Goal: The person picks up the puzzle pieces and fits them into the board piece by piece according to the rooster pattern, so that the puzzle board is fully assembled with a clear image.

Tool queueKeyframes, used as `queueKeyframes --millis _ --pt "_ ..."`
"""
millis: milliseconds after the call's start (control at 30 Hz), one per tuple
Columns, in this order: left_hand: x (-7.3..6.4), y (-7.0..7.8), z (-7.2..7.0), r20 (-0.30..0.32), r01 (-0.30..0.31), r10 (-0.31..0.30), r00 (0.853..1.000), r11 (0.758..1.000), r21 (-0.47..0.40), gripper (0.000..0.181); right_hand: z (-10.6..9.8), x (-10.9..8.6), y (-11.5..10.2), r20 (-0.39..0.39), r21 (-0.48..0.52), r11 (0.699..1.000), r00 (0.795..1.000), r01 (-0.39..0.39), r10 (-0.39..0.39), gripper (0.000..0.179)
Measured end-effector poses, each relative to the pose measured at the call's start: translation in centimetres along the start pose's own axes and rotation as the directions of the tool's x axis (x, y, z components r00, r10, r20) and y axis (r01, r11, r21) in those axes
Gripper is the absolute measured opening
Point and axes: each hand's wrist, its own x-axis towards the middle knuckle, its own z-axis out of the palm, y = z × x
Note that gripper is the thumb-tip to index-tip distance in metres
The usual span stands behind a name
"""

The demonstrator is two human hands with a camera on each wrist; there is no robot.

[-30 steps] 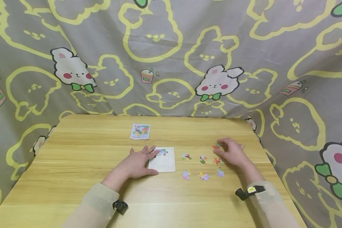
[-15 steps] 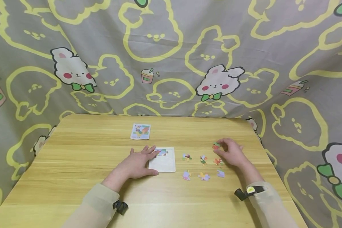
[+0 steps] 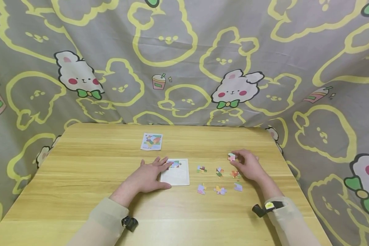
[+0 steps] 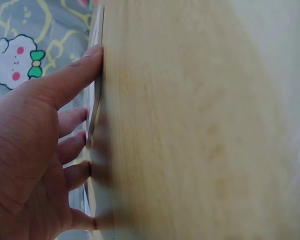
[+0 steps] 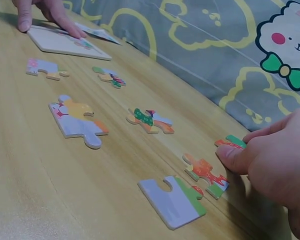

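My left hand (image 3: pixel 149 176) lies spread over the left side of a white puzzle tray (image 3: pixel 175 179), thumb on its near left corner and index finger at the joined pieces (image 3: pixel 174 164) along its top edge. In the left wrist view the fingertips (image 4: pixel 93 52) touch the thin tray. At the far right, my right hand (image 3: pixel 249 164) pinches a green and red jigsaw piece (image 5: pixel 232 142) between thumb and index finger, its face tilted. Nearest to that hand lie an orange-red piece (image 5: pixel 205 172) and a lavender and green piece (image 5: pixel 177 202), flat on the table.
Between tray and right hand, several more loose pieces lie in two rows, among them a green one (image 5: pixel 149 121) and a yellow and lavender one (image 5: pixel 77 121). A printed picture card (image 3: pixel 151 141) lies behind the tray. A patterned curtain (image 3: pixel 184 68) hangs behind the wooden table (image 3: pixel 172 215).
My right hand has shifted slightly left, and the piece in its fingers has turned, showing a paler, pinkish face in the head view. The left hand and tray have stayed put.
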Motion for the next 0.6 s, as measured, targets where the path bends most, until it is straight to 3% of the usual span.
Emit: queueKeyframes --millis 600 --pt "-0.27 0.14 -0.25 -0.003 0.002 -0.002 1.000 1.000 -0.021 0.093 0.10 0.08 -0.31 0.010 0.073 0.997 0.999 0.031 -0.032 0.040"
